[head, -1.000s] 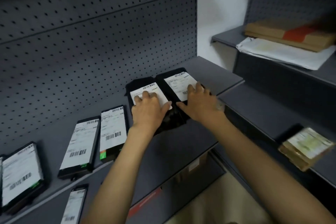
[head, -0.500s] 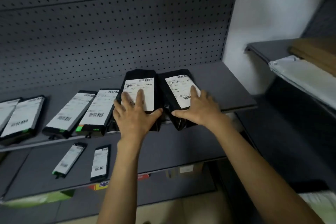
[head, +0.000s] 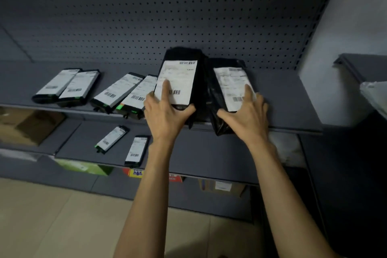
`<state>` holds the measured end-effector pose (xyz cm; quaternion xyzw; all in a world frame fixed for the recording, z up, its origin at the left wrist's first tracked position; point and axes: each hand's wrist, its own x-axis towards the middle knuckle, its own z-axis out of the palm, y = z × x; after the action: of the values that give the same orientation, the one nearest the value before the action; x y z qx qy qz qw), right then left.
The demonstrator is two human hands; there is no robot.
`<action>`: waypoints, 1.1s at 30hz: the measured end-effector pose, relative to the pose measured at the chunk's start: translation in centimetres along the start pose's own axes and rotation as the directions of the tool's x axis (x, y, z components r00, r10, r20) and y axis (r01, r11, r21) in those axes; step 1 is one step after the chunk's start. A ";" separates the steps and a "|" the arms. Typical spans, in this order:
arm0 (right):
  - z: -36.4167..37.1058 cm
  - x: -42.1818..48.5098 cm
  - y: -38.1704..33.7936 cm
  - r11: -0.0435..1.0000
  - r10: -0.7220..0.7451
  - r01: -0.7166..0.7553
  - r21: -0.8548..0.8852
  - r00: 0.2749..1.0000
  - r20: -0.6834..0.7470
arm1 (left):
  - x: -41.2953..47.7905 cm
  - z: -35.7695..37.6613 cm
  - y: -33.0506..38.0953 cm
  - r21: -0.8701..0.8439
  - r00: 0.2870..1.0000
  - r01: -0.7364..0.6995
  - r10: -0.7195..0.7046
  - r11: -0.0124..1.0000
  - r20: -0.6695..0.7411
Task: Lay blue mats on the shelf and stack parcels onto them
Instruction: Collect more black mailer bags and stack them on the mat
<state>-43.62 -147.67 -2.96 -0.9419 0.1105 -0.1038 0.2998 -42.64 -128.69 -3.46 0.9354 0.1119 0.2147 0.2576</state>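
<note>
Two black parcels with white labels are at the front of the upper grey shelf (head: 289, 98). My left hand (head: 165, 113) grips the near end of the left parcel (head: 182, 69), thumb under its edge and fingers on the label; its far end is tilted up off the shelf. My right hand (head: 247, 113) holds the near end of the right parcel (head: 226, 81), which lies on the shelf and overhangs the front edge. No blue mat is visible.
Several flat black parcels (head: 117, 92) lie in a row on the upper shelf to the left. Two more (head: 136, 148) sit on the lower shelf (head: 199, 153). Boxes (head: 222, 186) stand beneath. A pegboard wall (head: 167, 16) backs the shelves; another shelf unit (head: 360, 65) stands at right.
The camera view has swung left and back. My left hand has lifted the left parcel's far end off the shelf; my right hand stays on the right parcel.
</note>
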 end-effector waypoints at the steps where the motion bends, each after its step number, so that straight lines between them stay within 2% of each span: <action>1: -0.4 0.1 -0.4 0.999 -0.021 0.022 0.031 0.999 -0.025 | 0.3 -0.6 0.1 -0.010 0.999 -0.023 0.023 1.000 -0.048; 4: -1.2 0.4 -2.1 0.989 -0.100 0.111 0.096 0.989 -0.110 | 0.5 -2.6 -0.3 -0.045 0.980 -0.068 0.058 0.997 -0.191; 7: -0.9 -0.1 -4.5 0.970 -0.181 0.202 0.132 0.971 -0.154 | -0.1 -4.2 -2.1 -0.084 0.963 -0.040 0.016 0.996 -0.270; 12: 2.7 -2.2 -10.2 0.925 -0.311 0.320 0.204 0.947 -0.075 | -1.5 -7.2 -8.1 -0.157 0.927 0.106 -0.155 0.982 -0.341; 16: 6.1 -3.9 -16.1 0.863 -0.434 0.420 0.279 0.901 -0.013 | -1.3 -11.5 -13.7 -0.160 0.861 0.150 -0.208 0.976 -0.463; 20: 10.3 -6.2 -23.4 0.795 -0.549 0.503 0.340 0.834 0.049 | -1.2 -16.3 -20.2 -0.122 0.782 0.236 -0.263 0.964 -0.566; 24: 16.0 -9.9 -31.8 0.725 -0.645 0.557 0.405 0.755 0.117 | -1.4 -21.7 -27.9 -0.106 0.724 0.351 -0.341 0.931 -0.600; 33: 28.8 -20.8 -48.4 0.572 -0.802 0.579 0.581 0.543 0.249 | -3.4 -33.4 -45.1 -0.085 0.525 0.569 -0.441 0.818 -0.728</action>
<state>-48.89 -87.88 -0.19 -0.8052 -0.3874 0.0029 0.4489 -65.41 -77.30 -2.68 0.7177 0.4874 0.4687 0.1662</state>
